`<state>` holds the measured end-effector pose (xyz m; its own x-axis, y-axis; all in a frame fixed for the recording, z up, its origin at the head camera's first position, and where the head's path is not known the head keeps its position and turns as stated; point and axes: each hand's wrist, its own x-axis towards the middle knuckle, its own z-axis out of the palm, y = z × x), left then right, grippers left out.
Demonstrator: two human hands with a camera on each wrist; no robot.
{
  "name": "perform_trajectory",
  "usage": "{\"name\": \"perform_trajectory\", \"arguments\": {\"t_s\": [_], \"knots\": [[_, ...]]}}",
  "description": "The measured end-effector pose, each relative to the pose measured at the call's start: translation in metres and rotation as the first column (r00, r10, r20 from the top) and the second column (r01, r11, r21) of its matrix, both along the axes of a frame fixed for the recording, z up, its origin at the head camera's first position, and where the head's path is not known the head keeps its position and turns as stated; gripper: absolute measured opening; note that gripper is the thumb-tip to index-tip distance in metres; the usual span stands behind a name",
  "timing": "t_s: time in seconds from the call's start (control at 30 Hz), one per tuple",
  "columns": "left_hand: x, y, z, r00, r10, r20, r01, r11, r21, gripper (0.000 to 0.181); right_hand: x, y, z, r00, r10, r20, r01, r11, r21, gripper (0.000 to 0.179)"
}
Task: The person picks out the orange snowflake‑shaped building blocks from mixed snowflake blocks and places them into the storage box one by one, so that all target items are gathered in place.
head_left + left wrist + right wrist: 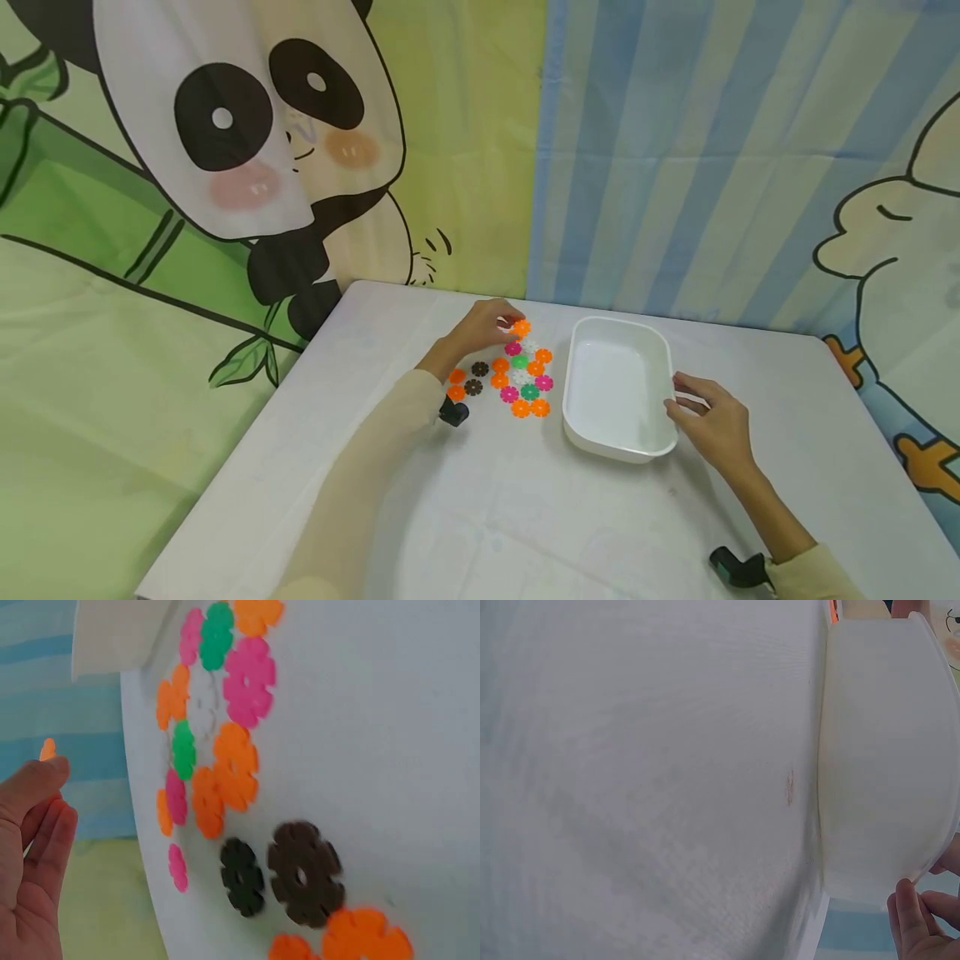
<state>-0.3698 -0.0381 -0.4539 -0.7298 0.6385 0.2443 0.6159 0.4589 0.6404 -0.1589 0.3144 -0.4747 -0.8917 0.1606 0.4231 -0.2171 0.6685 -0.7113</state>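
My left hand (482,327) pinches an orange flower-shaped plastic disc (522,327) between thumb and fingers, above the back of a loose group of such discs. In the left wrist view, only the tip of that orange disc (49,748) shows past the thumb. On the table lie more discs: pink (509,394), green (529,391), white (521,377), orange (540,407) and dark brown (473,387). To their right stands a white rectangular tub (618,387) with nothing in it. My right hand (716,421) holds its right rim, fingers against the outer wall in the right wrist view.
A white table (510,517) carries everything. Behind it hangs a cloth backdrop (465,150) with a printed panda and blue stripes. Black wrist devices sit at both sleeves, the right one (738,568) low over the table's front.
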Motion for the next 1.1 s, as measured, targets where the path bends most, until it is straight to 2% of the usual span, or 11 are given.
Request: {"name": "perform_trajectory", "arguments": {"t_s": [0.2, 0.43, 0.67, 0.8, 0.9, 1.0, 1.1], "knots": [[0.005, 0.044, 0.016, 0.998, -0.057, -0.002, 0.057, 0.997, 0.057, 0.034, 0.002, 0.005, -0.004, 1.0, -0.008, 0.013, 0.008, 1.0, -0.02, 0.045], [0.009, 0.092, 0.025, 0.993, -0.104, 0.059, 0.099, 0.991, 0.091, 0.035, 0.003, 0.006, -0.007, 1.0, -0.015, 0.017, 0.015, 0.999, -0.044, 0.047], [0.014, 0.135, 0.037, 0.994, -0.105, 0.028, 0.104, 0.994, 0.044, 0.036, 0.001, 0.004, -0.007, 1.0, 0.003, 0.01, -0.003, 0.998, -0.057, 0.047], [0.016, 0.157, 0.042, 0.995, -0.094, 0.017, 0.092, 0.993, 0.079, 0.036, -0.001, 0.004, -0.005, 1.0, 0.006, 0.005, -0.006, 0.999, -0.053, 0.046], [0.017, 0.172, 0.04, 0.996, -0.084, 0.0, 0.083, 0.989, 0.125, 0.036, -0.002, 0.004, -0.004, 1.0, 0.003, 0.0, -0.003, 0.999, -0.045, 0.046], [0.018, 0.184, 0.031, 0.998, -0.068, -0.013, 0.07, 0.986, 0.154, 0.034, -0.003, 0.005, -0.005, 1.0, -0.004, 0.013, 0.004, 0.999, -0.047, 0.047], [0.02, 0.192, 0.02, 0.999, -0.034, 0.007, 0.032, 0.986, 0.164, 0.032, -0.003, 0.005, -0.006, 0.999, -0.011, 0.034, 0.013, 0.999, -0.046, 0.048]]}}
